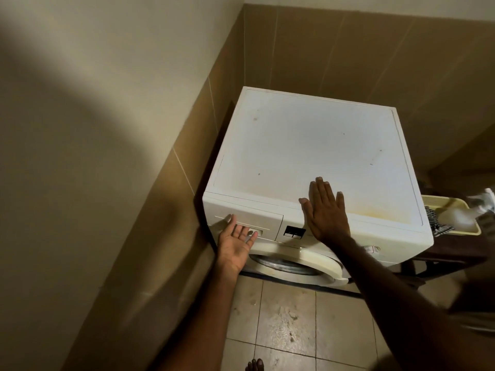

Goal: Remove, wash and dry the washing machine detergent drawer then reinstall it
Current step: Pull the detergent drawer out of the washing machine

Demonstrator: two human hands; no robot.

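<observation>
- The detergent drawer (247, 223) is sitting fully closed in the front panel of the washing machine (308, 145), at the machine's upper corner nearest the side wall.
- The left hand (235, 242) is reaching palm-up, its fingers straight, with the fingertips (251, 234) going into the drawer's recessed handle; nothing is being gripped yet.
- The right hand (325, 210) is lying flat with its fingers spread over the machine's front top edge, just beside the display (294, 232), apparently bracing the cabinet.
- Judging from this, the step in hand is the removal, and it is only beginning.
- To do it well, the left fingers should be hooking fully behind the handle lip and pulling straight out, level, while the right hand is keeping the machine steady; a release tab inside probably needs pressing, though it is hidden for now.
- The machine's white top is looking scuffed, with a yellowish stain towards its front edge.
- The machine is standing in a tiled corner, close against the side wall, on a stained tile floor (289, 317).
- Just beside the machine, on the side away from the wall, a pale basket (471, 231) is holding cloth.
</observation>
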